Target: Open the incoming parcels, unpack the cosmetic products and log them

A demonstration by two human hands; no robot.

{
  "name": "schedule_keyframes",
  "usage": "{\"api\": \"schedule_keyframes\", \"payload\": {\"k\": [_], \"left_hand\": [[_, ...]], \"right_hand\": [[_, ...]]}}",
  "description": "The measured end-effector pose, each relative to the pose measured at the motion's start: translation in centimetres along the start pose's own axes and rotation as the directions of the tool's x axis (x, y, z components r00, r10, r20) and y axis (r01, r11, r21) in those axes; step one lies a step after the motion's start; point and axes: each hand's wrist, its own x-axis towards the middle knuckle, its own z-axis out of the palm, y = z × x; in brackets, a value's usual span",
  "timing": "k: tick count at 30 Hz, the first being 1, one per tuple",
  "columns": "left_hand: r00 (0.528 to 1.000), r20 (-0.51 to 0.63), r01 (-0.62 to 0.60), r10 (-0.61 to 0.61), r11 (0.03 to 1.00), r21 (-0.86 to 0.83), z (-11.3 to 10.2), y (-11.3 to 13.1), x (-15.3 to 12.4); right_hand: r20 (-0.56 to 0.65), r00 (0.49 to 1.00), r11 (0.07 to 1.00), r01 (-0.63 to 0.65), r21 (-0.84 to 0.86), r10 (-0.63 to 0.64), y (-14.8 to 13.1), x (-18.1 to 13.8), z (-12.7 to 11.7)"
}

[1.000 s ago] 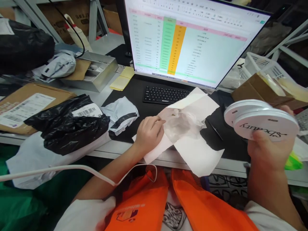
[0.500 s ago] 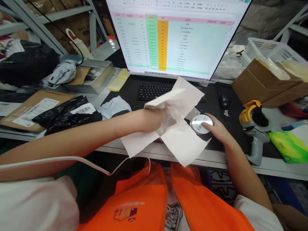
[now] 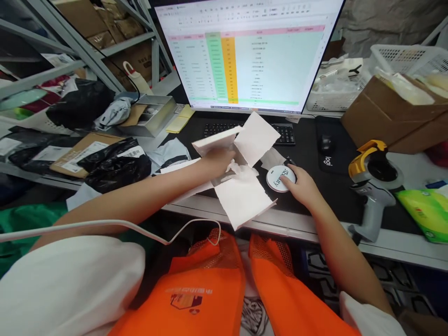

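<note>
My left hand [image 3: 217,162] is closed on a torn white mailer bag [image 3: 245,196] with crumpled clear plastic in it, held just above the black desk mat [image 3: 315,196]. My right hand [image 3: 301,185] rests on a round white tin [image 3: 279,178] with dark lettering, which lies flat on the mat right of the bag. Its fingers curl round the tin's right edge. A black keyboard [image 3: 285,133] lies behind, partly hidden by the bag.
A large monitor [image 3: 245,51] with a spreadsheet stands at the back. A yellow and grey barcode scanner [image 3: 373,186], a green packet [image 3: 425,212] and a cardboard box [image 3: 392,116] lie to the right. Black parcel bags [image 3: 114,163] and a metal tray [image 3: 150,114] fill the left.
My right hand has brought the round tin down from the air at the right onto the mat. My left hand has lifted the white bag and moved it slightly back.
</note>
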Motion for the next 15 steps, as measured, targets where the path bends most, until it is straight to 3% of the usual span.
{"api": "schedule_keyframes", "payload": {"k": [3,6,10,13,15], "left_hand": [[0.997,0.056,0.037,-0.046,0.989,0.142,-0.1,0.1,-0.5],[0.999,-0.009,0.038,-0.037,0.982,0.185,-2.0,-0.1,-2.0],[0.984,-0.177,0.005,-0.003,1.000,0.011,-5.5,-1.1,-4.3],[0.962,-0.272,-0.047,0.016,0.993,-0.106,-7.1,-1.6,-5.1],[0.950,-0.311,-0.069,0.028,0.990,-0.121,-7.2,-1.5,-5.4]], "right_hand": [[-0.021,1.000,1.000,0.011,-0.008,-0.011,0.1,0.0,0.0],[-0.091,0.996,1.000,0.010,-0.010,-0.011,0.6,0.1,0.0],[-0.290,0.952,0.995,0.100,-0.009,-0.098,0.1,0.3,-0.8],[-0.413,0.880,0.971,0.233,-0.053,-0.234,-3.5,-0.1,-2.5],[-0.380,0.854,0.930,0.364,-0.050,-0.355,-7.6,-0.4,-3.7]]}}
